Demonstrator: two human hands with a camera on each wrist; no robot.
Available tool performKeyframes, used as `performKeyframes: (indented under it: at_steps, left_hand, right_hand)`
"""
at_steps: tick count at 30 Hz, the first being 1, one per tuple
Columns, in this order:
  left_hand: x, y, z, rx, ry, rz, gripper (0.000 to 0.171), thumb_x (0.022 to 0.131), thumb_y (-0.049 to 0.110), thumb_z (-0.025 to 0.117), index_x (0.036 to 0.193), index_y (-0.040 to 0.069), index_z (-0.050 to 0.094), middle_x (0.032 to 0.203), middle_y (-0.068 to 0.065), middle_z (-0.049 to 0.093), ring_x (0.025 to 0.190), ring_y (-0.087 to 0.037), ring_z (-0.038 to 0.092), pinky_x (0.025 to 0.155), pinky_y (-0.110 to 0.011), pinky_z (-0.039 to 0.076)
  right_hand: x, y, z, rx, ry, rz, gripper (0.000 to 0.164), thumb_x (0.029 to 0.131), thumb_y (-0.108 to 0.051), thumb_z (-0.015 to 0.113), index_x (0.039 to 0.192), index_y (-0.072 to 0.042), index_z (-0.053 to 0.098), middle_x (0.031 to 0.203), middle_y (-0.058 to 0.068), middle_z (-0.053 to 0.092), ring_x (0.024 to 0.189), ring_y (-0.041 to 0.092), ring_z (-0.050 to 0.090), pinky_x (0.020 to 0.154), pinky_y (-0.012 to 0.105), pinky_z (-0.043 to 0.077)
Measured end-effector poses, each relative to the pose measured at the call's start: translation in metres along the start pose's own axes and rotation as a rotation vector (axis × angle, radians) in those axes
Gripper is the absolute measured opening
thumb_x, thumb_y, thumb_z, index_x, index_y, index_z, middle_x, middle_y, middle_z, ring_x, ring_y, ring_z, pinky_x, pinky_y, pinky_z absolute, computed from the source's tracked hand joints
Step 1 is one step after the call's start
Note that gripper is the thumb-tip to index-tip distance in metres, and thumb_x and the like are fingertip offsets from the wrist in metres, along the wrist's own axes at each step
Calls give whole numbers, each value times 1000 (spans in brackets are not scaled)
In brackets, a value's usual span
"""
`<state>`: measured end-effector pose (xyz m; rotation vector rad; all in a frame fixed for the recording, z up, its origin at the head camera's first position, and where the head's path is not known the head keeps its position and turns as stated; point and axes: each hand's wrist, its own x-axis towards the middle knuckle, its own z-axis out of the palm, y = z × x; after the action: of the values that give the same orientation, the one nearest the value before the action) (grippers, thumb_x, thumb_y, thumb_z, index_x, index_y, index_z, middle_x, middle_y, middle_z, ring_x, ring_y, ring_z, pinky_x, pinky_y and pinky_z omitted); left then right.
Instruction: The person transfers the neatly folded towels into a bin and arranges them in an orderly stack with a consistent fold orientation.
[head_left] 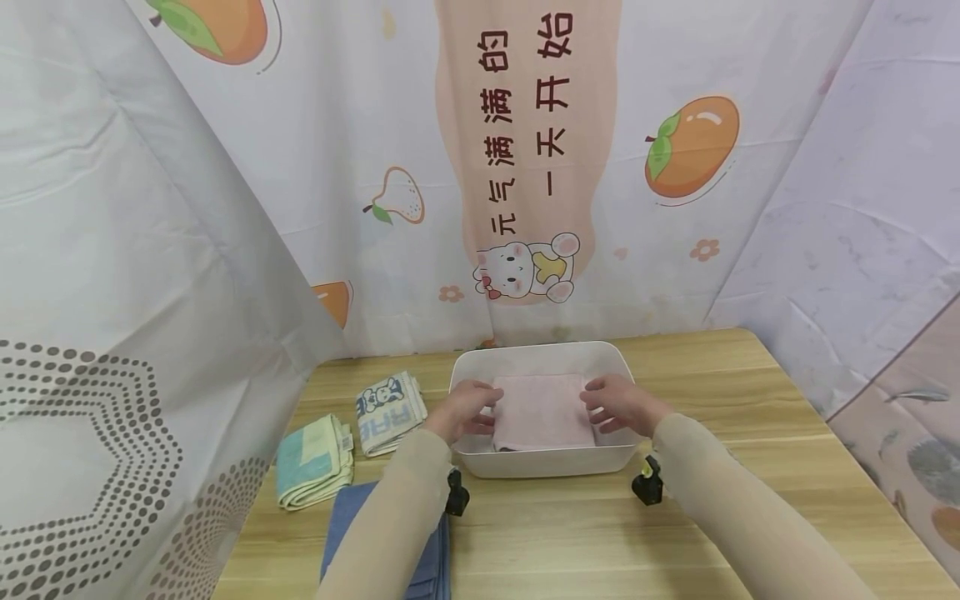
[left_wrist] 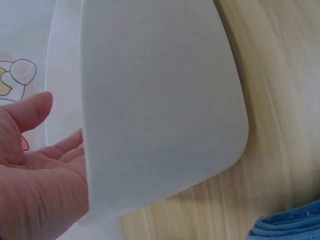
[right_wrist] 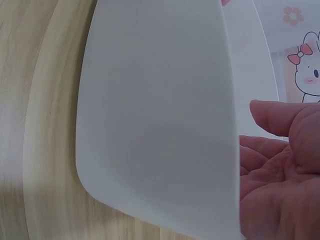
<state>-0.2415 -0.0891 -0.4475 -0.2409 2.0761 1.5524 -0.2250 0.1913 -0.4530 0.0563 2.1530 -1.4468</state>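
Observation:
A folded pink towel (head_left: 543,412) lies inside a white plastic bin (head_left: 547,463) in the head view. At the towel's left edge is my left hand (head_left: 471,410), its fingers reaching into the bin with the thumb apart. My right hand (head_left: 621,403) mirrors it at the right edge, fingers relaxed. In the left wrist view the bin's wall (left_wrist: 160,110) hides the fingertips of the left hand (left_wrist: 40,170). The right wrist view likewise has the wall (right_wrist: 160,115) covering part of the right hand (right_wrist: 280,170); the towel is out of sight there.
Left of the bin lie a folded white towel with a blue rabbit print (head_left: 390,413) and a folded teal-and-cream towel (head_left: 313,462). Folded blue towels (head_left: 431,558) sit at the front, partly behind the left sleeve. A printed curtain (head_left: 405,275) hangs behind the wooden table (head_left: 555,533).

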Motion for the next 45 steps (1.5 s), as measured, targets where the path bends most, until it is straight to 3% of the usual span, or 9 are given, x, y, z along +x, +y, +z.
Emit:
performKeyframes:
  at_steps: [11, 25, 30, 38, 45]
  left_hand:
    - [-15, 3, -9, -62, -93, 28, 58, 103, 24, 61, 148, -7, 40, 143, -28, 49, 122, -45, 60, 100, -49, 53]
    - [-37, -1, -33, -74, -134, 63, 59, 103, 31, 63, 148, 0, 43, 142, -25, 56, 120, -44, 63, 91, -43, 59]
    - [-45, -3, -45, -90, -151, 85, 63, 101, 35, 66, 148, 1, 42, 142, -25, 56, 118, -42, 65, 89, -42, 60]
    - [-59, -11, -67, -125, -171, 112, 57, 102, 30, 65, 148, 2, 45, 133, -19, 63, 112, -40, 68, 90, -45, 59]
    - [-71, -21, -84, -155, -178, 140, 56, 102, 25, 64, 150, 2, 43, 134, -24, 60, 111, -39, 69, 92, -47, 58]
  right_hand:
    - [-9, -5, -3, 39, -21, -38, 58, 107, -18, 50, 148, 17, 31, 139, 38, 49, 122, 48, 58, 97, 52, 55]
    - [-24, -10, -5, 124, -73, -96, 58, 106, -20, 54, 152, 9, 33, 139, 35, 53, 122, 46, 61, 93, 49, 58]
    - [-30, -10, -4, 156, -97, -111, 59, 105, -22, 57, 152, 7, 35, 137, 32, 56, 118, 42, 65, 93, 47, 58]
    - [-38, -9, -5, 200, -128, -135, 59, 105, -20, 58, 152, 7, 34, 132, 30, 60, 113, 40, 67, 93, 50, 57]
    - [-45, -7, -14, 217, -126, -152, 62, 106, -19, 56, 153, 9, 29, 125, 26, 64, 111, 41, 68, 92, 49, 58]
